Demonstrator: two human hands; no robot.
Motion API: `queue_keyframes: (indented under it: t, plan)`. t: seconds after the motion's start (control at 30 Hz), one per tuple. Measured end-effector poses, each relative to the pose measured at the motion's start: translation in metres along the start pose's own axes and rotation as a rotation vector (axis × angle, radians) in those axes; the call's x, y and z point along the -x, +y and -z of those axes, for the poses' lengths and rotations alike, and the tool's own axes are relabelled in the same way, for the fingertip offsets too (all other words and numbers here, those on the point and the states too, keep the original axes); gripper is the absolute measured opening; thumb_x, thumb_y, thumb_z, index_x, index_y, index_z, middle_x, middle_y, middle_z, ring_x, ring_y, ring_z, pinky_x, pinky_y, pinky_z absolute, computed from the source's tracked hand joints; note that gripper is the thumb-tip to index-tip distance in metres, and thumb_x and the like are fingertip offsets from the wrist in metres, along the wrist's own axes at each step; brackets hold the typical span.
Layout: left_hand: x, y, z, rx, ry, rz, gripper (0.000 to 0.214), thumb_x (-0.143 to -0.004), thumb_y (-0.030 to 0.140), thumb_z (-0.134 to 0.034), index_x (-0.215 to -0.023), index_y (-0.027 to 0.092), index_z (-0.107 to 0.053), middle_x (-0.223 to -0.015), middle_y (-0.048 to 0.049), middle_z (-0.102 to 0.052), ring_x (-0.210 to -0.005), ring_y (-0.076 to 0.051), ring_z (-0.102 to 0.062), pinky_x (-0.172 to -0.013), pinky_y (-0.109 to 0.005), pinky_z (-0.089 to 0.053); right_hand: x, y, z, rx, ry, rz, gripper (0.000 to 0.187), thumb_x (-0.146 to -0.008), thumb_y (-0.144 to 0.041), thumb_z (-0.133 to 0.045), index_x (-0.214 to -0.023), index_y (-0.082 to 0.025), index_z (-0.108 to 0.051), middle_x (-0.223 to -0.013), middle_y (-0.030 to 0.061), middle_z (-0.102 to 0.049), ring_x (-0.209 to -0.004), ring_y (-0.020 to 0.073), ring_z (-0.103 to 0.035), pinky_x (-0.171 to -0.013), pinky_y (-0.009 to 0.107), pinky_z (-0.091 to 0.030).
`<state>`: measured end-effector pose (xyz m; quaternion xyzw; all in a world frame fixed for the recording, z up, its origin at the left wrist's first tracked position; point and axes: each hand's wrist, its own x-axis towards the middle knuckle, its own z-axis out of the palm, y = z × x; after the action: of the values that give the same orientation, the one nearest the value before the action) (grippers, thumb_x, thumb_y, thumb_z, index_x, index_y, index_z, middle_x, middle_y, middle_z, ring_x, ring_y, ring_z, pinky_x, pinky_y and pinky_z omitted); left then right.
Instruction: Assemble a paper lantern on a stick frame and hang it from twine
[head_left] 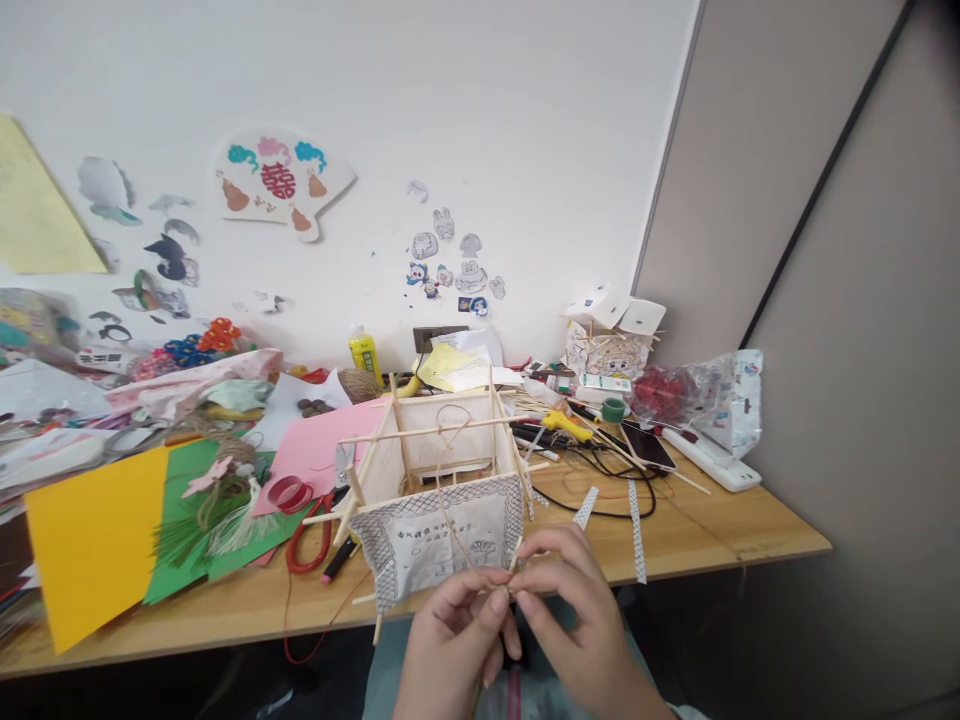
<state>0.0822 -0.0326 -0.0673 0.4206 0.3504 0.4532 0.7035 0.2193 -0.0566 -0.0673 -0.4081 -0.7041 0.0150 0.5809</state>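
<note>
A lantern-like frame of thin wooden sticks [431, 433] with paper sides stands at the table's front edge. Its front panel [420, 540] is white paper with a patterned border, handwriting and drawings. Twine [452, 522] runs from the top of the frame down across this panel toward my fingers. My left hand [469, 625] is closed in a pinch on the twine, just in front of the panel's lower right corner. Against it, my right hand [566, 600] also pinches the twine, fingertips meeting the left ones. A stick end [516, 555] shows beside the right fingers. The exact grip is partly hidden.
Red-handled scissors [309, 540] and a marker [340, 560] lie left of the frame, near coloured paper [97, 540]. On the right are a yellow glue gun [568, 426], a black cable [592, 512], a phone [647, 446] and a power strip [712, 460].
</note>
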Motion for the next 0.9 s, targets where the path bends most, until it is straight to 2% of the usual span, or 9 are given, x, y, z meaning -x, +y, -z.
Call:
queue_keyframes:
  t: [0.17, 0.3, 0.43, 0.6, 0.8, 0.9]
  plan:
    - [0.004, 0.003, 0.0, -0.012, 0.027, -0.017, 0.041, -0.06, 0.048, -0.081, -0.081, 0.016, -0.066, -0.047, 0.0019, -0.056, -0.041, -0.004, -0.04, -0.04, -0.014, -0.023, 0.0, 0.004, 0.003, -0.007, -0.045, -0.094, 0.008, -0.086, -0.02, -0.057, -0.092, -0.025, -0.057, -0.103, 0.0034, -0.052, -0.101, 0.019, -0.051, -0.086, 0.034, -0.042]
    - [0.006, 0.005, -0.001, -0.035, 0.037, 0.006, 0.04, -0.059, 0.048, -0.081, -0.079, 0.017, -0.065, -0.05, 0.0025, -0.056, -0.043, -0.005, -0.043, -0.043, -0.016, -0.027, -0.003, 0.003, 0.005, -0.028, -0.107, -0.141, 0.016, -0.083, -0.018, -0.06, -0.096, -0.025, -0.055, -0.105, 0.0033, -0.05, -0.102, 0.0188, -0.049, -0.087, 0.034, -0.042]
    - [0.006, 0.004, -0.001, -0.069, 0.065, -0.005, 0.039, -0.06, 0.048, -0.08, -0.079, 0.017, -0.064, -0.054, 0.0023, -0.057, -0.046, -0.006, -0.045, -0.044, -0.016, -0.027, -0.005, 0.001, 0.005, -0.005, -0.131, -0.1, 0.021, -0.082, -0.013, -0.06, -0.098, -0.026, -0.057, -0.103, 0.0029, -0.049, -0.099, 0.0182, -0.049, -0.085, 0.034, -0.043]
    - [0.008, 0.005, -0.005, -0.086, 0.072, -0.067, 0.035, -0.061, 0.045, -0.08, -0.073, 0.017, -0.062, -0.057, 0.0024, -0.057, -0.046, -0.007, -0.046, -0.043, -0.017, -0.029, -0.005, 0.001, 0.009, -0.043, -0.162, -0.113, 0.013, -0.087, -0.016, -0.053, -0.096, -0.024, -0.058, -0.098, 0.0035, -0.05, -0.094, 0.0184, -0.05, -0.081, 0.035, -0.043]
    - [0.015, 0.009, -0.017, -0.065, 0.122, -0.159, 0.03, -0.059, 0.039, -0.081, -0.066, 0.016, -0.062, -0.068, 0.001, -0.06, -0.047, -0.006, -0.048, -0.048, -0.019, -0.04, -0.009, 0.003, 0.015, -0.066, -0.28, -0.122, 0.008, -0.094, -0.022, -0.045, -0.091, -0.022, -0.053, -0.096, 0.0039, -0.051, -0.094, 0.0183, -0.049, -0.082, 0.034, -0.043]
    - [0.015, 0.007, -0.015, -0.094, 0.123, -0.179, 0.028, -0.062, 0.039, -0.08, -0.069, 0.017, -0.064, -0.068, 0.0001, -0.061, -0.045, -0.006, -0.048, -0.043, -0.017, -0.037, -0.009, 0.002, 0.015, -0.069, -0.29, -0.12, 0.011, -0.096, -0.025, -0.041, -0.09, -0.022, -0.049, -0.095, 0.0039, -0.05, -0.094, 0.0184, -0.048, -0.082, 0.034, -0.043]
